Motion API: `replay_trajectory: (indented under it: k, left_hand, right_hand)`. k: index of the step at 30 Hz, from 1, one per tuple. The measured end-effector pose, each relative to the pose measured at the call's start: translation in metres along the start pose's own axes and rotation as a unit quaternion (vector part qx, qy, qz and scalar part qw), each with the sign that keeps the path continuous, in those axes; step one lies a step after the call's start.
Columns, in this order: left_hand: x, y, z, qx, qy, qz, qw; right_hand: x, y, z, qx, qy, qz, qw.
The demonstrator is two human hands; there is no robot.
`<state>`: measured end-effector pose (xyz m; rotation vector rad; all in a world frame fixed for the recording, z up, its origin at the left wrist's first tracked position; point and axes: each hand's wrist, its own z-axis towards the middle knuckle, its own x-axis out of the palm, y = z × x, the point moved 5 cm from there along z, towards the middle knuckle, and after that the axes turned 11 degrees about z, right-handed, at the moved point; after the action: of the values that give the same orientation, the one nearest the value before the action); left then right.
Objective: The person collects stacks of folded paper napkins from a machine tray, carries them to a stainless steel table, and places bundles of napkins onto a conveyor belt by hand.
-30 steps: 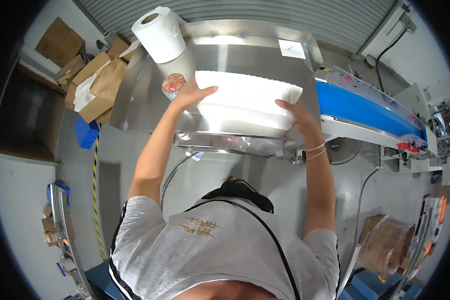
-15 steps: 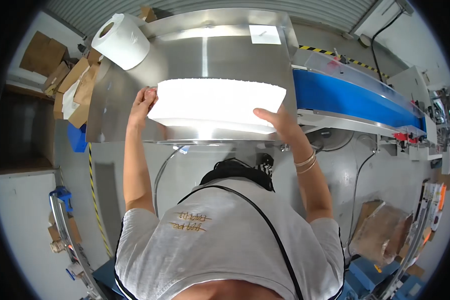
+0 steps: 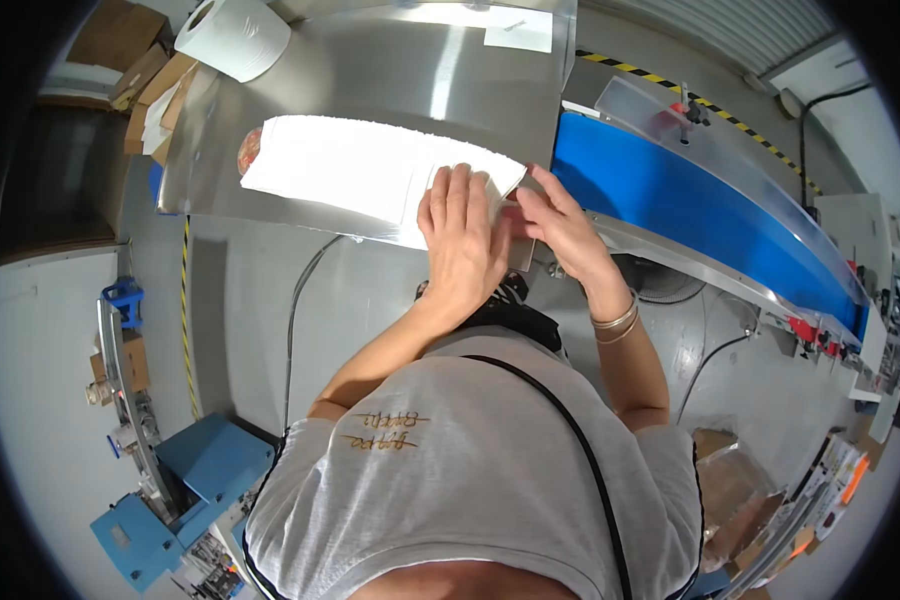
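A long white paper towel [image 3: 335, 170] with a rough far edge lies across the steel table, overexposed so its surface detail is lost. From its left end pokes a reddish patterned thing [image 3: 249, 151], mostly covered; its kind cannot be made out. My left hand [image 3: 465, 230] rests flat on the towel's right part, fingers stretched out. Beside it, my right hand [image 3: 568, 230] is at the towel's right end, thumb and fingers apart. A small dark reddish bit shows between the two hands.
A big white paper roll [image 3: 233, 40] stands at the back left of the steel table [image 3: 370, 70]. A white paper slip [image 3: 518, 28] lies at the back right. The blue conveyor belt [image 3: 660, 190] adjoins the table on the right. Cardboard boxes [image 3: 160, 100] sit at the left.
My left hand has left the towel's left end and crossed over to its right part. My right hand has loosened at the right end. The towel is now flatter, and the view has turned.
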<state>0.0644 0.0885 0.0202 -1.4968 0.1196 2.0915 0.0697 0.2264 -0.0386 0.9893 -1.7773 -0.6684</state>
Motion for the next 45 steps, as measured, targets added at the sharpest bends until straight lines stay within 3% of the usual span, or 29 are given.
replay_trajectory:
  k: [2,5,8,13,14,17,18,21,23,27,30,31,32,34,35,37,39,40,41,43,44,45]
  left_hand:
    - [0.006,0.0,-0.002,0.017,-0.023,0.008,1.0]
    - [0.007,-0.003,-0.003,0.019,-0.05,-0.001,0.999]
    - [0.011,0.001,-0.007,0.02,-0.059,-0.015,0.998]
    - [0.007,0.005,-0.007,0.047,-0.045,-0.027,0.998]
    - [0.007,0.007,-0.007,0.058,-0.019,-0.017,0.998]
    - [-0.004,0.003,-0.003,0.029,-0.016,-0.006,0.999]
    - [-0.007,0.003,-0.003,0.006,-0.04,0.018,0.999]
    - [0.004,0.019,-0.006,0.0,-0.063,0.017,0.998]
    - [0.006,0.022,-0.006,0.01,-0.07,0.01,0.997]
    - [0.007,0.023,-0.007,0.011,-0.088,-0.017,0.996]
    - [0.007,0.025,-0.008,0.009,-0.089,-0.025,0.996]
    - [0.007,0.025,-0.007,0.008,-0.086,-0.027,0.996]
    - [0.007,0.025,-0.007,0.014,-0.083,-0.023,0.996]
    - [0.005,0.025,-0.006,0.032,-0.074,-0.018,0.997]
    - [0.003,0.024,-0.005,0.044,-0.066,0.002,0.997]
    - [-0.004,0.021,-0.004,0.069,-0.051,0.039,0.996]
    - [-0.01,0.022,0.0,0.026,-0.057,0.008,0.998]
    - [-0.011,0.024,0.002,0.004,-0.059,-0.009,0.998]
    - [-0.009,0.027,0.004,0.002,-0.068,-0.017,0.998]
    - [-0.002,0.038,0.002,-0.005,-0.083,-0.031,0.996]
    - [0.002,0.042,0.001,0.002,-0.081,-0.022,0.996]
    - [0.004,0.043,0.001,0.006,-0.083,-0.027,0.996]
  right_hand:
    - [-0.019,0.002,0.01,-0.049,0.004,-0.14,0.989]
    - [-0.03,0.011,0.016,-0.122,0.004,-0.246,0.961]
    - [-0.031,0.025,0.016,-0.161,0.01,-0.276,0.948]
    - [-0.027,0.035,0.025,-0.185,0.127,-0.31,0.924]
    - [-0.024,0.037,0.026,-0.194,0.159,-0.326,0.911]
    - [-0.026,0.036,0.023,-0.366,0.161,-0.447,0.8]
    - [-0.033,0.037,0.024,-0.376,0.157,-0.408,0.817]
    - [-0.09,0.037,0.026,-0.16,-0.056,-0.204,0.964]
    - [-0.154,0.045,0.03,-0.118,-0.249,-0.295,0.915]
    - [-0.226,0.07,0.009,-0.223,-0.43,-0.463,0.742]
    - [-0.169,0.087,-0.021,-0.329,-0.5,-0.671,0.437]
    - [-0.167,0.085,-0.01,-0.356,-0.352,-0.607,0.617]
    - [-0.135,0.08,-0.002,-0.388,-0.204,-0.541,0.718]
    - [-0.067,0.06,0.01,-0.257,-0.007,-0.442,0.86]
    - [-0.041,0.048,0.014,-0.226,0.051,-0.405,0.884]
    - [-0.015,0.03,0.026,-0.287,0.152,-0.459,0.827]
    - [-0.018,0.026,0.032,-0.334,0.142,-0.485,0.795]
    - [-0.032,0.025,0.036,-0.249,0.118,-0.396,0.876]
    - [-0.046,0.025,0.036,-0.159,0.092,-0.296,0.937]
    - [-0.095,0.028,0.042,-0.151,-0.065,-0.191,0.968]
    - [-0.127,0.035,0.042,-0.164,-0.154,-0.245,0.943]
    - [-0.148,0.054,0.035,-0.184,-0.269,-0.372,0.869]
